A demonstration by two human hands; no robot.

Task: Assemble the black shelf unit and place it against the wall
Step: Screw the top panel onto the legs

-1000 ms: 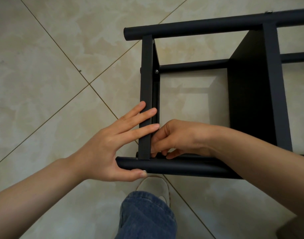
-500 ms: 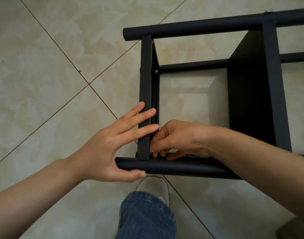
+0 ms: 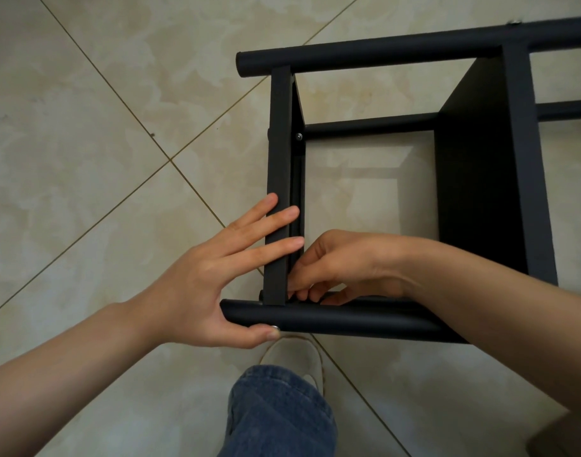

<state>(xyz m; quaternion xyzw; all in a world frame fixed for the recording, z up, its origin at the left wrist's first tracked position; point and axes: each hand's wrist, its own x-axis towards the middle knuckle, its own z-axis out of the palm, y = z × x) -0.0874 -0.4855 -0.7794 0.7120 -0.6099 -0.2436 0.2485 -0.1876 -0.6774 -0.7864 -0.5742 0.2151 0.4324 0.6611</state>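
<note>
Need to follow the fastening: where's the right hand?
Head view, centre: the right hand is inside the frame, fingertips at the corner where flat bar meets near tube.

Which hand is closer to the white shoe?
Left. The left hand presses its thumb on the near tube right by the white shoe; the right hand sits beyond that tube, fingers curled at the corner of the frame.

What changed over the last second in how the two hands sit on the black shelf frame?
Nothing visibly changed. The left hand still lies with straight fingers across the flat end bar, thumb against the near tube. The right hand keeps its curled fingers at the corner joint inside the frame; what they pinch, if anything, is hidden. The black shelf frame has not shifted on the tiled floor.
</note>
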